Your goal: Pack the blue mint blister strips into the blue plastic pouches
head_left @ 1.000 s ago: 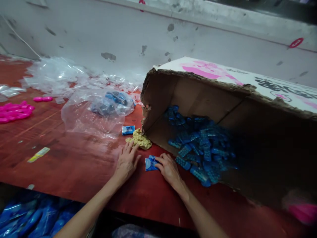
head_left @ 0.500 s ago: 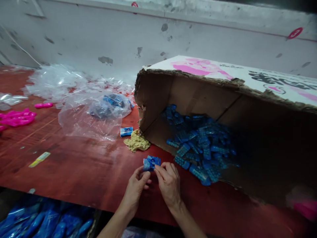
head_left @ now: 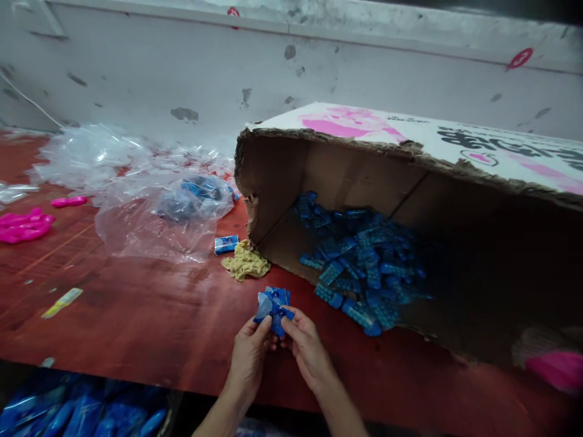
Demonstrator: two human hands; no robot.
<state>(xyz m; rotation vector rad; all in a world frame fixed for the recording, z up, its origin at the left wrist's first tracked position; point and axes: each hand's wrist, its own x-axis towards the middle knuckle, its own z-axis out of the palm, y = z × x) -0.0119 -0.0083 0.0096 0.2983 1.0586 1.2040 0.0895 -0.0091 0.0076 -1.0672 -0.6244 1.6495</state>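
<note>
My left hand point(head_left: 250, 352) and my right hand point(head_left: 306, 343) are close together above the red table. Between them they hold several small blue printed cards point(head_left: 275, 303), thin and spread at different angles. The left thumb and fingers pinch the cards' left side, while the right thumb and fingers grip the right corner. Some fingertips are hidden behind the cards. Just beyond lies a crumpled yellow cloth point(head_left: 246, 262), and beside it a small blue printed stack point(head_left: 226, 244) rests flat.
A torn-edged cardboard box point(head_left: 268, 194) lies on its side at right, with many blue packets point(head_left: 364, 261) inside. Clear plastic pieces point(head_left: 91, 155), a plastic bag point(head_left: 136, 224) and pink parts point(head_left: 27, 226) are at left. Blue wrapped items point(head_left: 91, 409) sit below the table point(head_left: 150, 328) edge.
The blue cards, earlier together in one small bundle, are now spread apart between my hands. My right hand has turned and come lower, its thumb now on the cards' near right corner.
</note>
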